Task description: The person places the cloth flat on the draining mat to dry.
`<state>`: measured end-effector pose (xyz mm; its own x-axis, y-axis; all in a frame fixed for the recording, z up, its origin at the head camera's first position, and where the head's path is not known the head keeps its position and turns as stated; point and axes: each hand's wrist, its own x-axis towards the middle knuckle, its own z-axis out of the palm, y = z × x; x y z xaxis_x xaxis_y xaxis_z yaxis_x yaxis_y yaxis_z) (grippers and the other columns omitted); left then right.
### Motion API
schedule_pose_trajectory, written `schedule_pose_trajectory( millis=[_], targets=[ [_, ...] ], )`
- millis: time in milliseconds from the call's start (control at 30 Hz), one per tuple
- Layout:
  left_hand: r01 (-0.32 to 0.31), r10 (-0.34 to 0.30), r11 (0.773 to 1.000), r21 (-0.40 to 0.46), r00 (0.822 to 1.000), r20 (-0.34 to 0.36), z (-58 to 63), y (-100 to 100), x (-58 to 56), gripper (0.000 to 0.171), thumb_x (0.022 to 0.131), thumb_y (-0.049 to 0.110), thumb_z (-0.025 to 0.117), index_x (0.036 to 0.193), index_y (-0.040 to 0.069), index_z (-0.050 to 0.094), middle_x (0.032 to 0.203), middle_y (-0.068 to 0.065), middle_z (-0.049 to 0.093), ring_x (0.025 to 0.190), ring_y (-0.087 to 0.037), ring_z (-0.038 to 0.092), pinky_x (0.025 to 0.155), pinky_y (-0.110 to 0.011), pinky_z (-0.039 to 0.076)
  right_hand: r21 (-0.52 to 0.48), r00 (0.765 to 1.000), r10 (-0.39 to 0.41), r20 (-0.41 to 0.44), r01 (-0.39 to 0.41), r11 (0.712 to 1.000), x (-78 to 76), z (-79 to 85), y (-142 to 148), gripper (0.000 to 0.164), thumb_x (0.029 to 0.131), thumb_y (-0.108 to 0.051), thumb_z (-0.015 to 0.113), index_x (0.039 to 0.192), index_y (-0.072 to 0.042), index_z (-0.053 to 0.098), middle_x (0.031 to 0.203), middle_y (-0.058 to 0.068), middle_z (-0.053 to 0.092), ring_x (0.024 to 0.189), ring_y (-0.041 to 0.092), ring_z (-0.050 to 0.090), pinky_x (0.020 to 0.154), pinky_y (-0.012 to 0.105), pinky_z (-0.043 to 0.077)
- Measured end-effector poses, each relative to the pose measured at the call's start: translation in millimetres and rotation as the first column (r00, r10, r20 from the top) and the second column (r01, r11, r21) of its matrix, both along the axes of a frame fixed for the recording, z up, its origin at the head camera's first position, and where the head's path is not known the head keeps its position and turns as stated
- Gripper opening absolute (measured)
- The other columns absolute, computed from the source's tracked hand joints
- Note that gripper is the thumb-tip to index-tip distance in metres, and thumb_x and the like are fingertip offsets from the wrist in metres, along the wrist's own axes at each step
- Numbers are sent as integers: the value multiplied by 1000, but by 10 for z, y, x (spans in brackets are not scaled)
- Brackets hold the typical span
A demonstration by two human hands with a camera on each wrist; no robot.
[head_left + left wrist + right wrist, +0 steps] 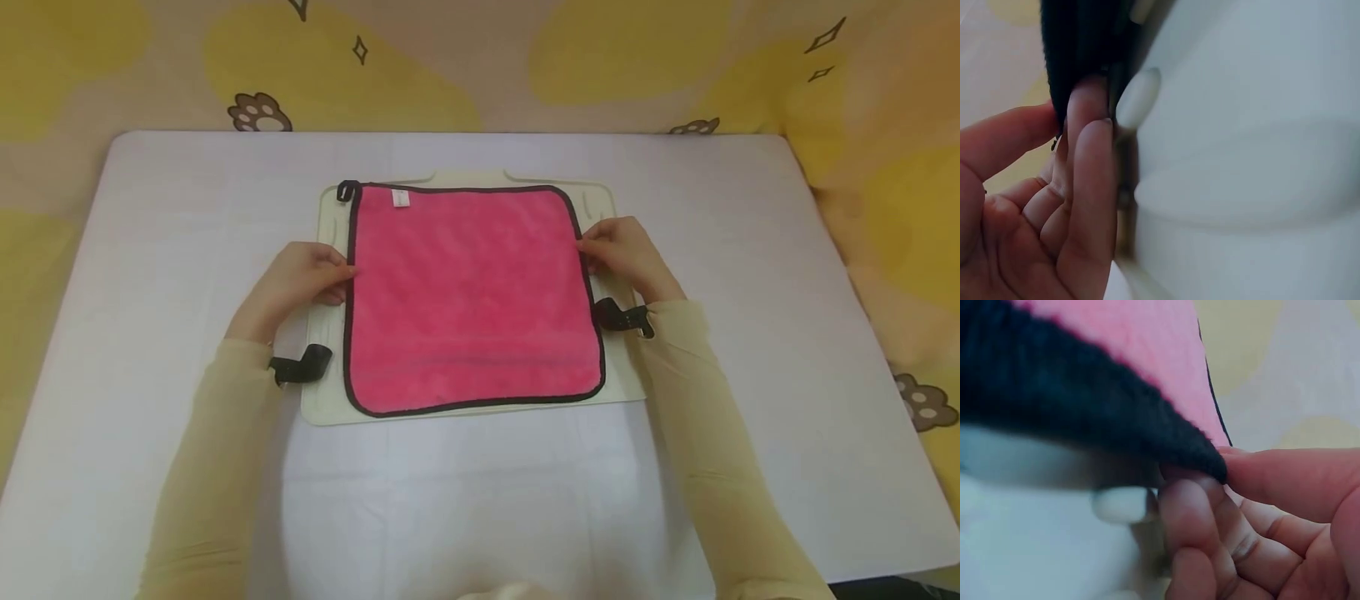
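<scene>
A pink cloth with a dark trim, a small white tag and a black corner loop lies spread flat over a cream-coloured board. My left hand pinches its left edge between thumb and fingers, about midway along. On the opposite side my right hand pinches the right edge, a little higher up. Close up in the right wrist view, the dark trim runs between thumb and fingertips. The left wrist view has the trim between thumb and fingers, with the fingers tucked beneath it.
The board rests on a white-covered table, its outer rim showing around the cloth. Black wrist cameras sit low beside the board. Yellow patterned fabric hangs behind the table and along its right side.
</scene>
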<state>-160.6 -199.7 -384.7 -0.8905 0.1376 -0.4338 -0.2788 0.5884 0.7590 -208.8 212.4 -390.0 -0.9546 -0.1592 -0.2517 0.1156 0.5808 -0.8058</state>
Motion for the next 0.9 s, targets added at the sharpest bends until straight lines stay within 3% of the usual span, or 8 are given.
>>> schedule_pose_trajectory(
  millis=[167, 267, 500, 633, 767, 900],
  targets=[
    [-7, 7, 1000, -14, 1000, -16, -7, -1, 36, 28, 93, 15, 59, 102, -11, 57, 68, -1, 63, 58, -6, 60, 60, -20, 53, -23, 999, -44, 1, 44, 999, -19, -16, 14, 22, 90, -9, 61, 95, 13, 63, 56, -4, 58, 49, 5, 55, 52, 18, 46],
    [-3, 2, 999, -32, 1000, -10, -6, 11, 115, 30, 92, 19, 61, 102, -10, 57, 67, 0, 63, 58, -7, 61, 60, -20, 52, -5, 999, -32, 5, 32, 999, 47, -18, 23, 25, 90, -15, 63, 96, 10, 64, 57, -3, 59, 52, 7, 55, 55, 19, 44],
    [137, -136, 990, -21, 990, 39, 14, 34, 520, 30, 87, 25, 69, 89, -3, 60, 64, 1, 61, 61, -11, 59, 62, -22, 48, -13, 994, 67, 91, -66, 998, 464, -6, 147, 30, 89, -22, 66, 97, 7, 63, 62, -1, 59, 59, 10, 54, 59, 23, 42],
    [176, -175, 984, -6, 982, 68, 20, 37, 710, 32, 84, 28, 71, 81, 2, 54, 59, 1, 55, 60, -13, 57, 64, -24, 45, -56, 981, 124, 149, -116, 992, 723, -5, 225, 28, 89, -20, 66, 95, 7, 62, 62, -1, 60, 61, 11, 56, 62, 22, 44],
    [201, -201, 979, -6, 978, 52, 16, 33, 789, 32, 84, 27, 72, 78, 4, 50, 56, 2, 50, 60, -13, 57, 67, -25, 42, -80, 973, 156, 172, -144, 986, 888, 2, 257, 24, 87, -16, 68, 91, 6, 61, 62, 0, 60, 60, 11, 56, 61, 22, 45],
    [206, -207, 978, 12, 978, 42, -5, 33, 808, 31, 84, 24, 72, 79, 3, 50, 55, 3, 47, 59, -12, 56, 68, -24, 41, -100, 969, 169, 182, -153, 983, 951, -3, 254, 22, 86, -14, 69, 87, 5, 58, 62, 0, 59, 58, 10, 55, 58, 21, 44]
  ],
)
